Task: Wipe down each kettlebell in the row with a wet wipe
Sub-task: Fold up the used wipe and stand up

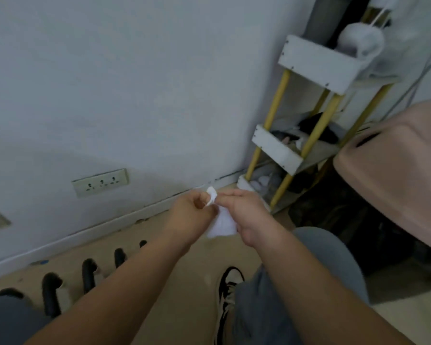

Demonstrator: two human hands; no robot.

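A white wet wipe (222,224) hangs between both hands at the middle of the view. My left hand (193,211) pinches its upper corner, and my right hand (244,212) holds its right side. A row of black kettlebell handles (88,272) stands on the floor at the lower left, running toward the wall; my left forearm and knee hide their bodies. Both hands are held in the air, to the right of and above the row.
A white wall with a socket strip (100,183) is ahead. A tiered white shelf with yellow posts (304,135) stands in the corner. A pink bin (403,170) is at the right. My shoe (228,292) rests on the tan floor.
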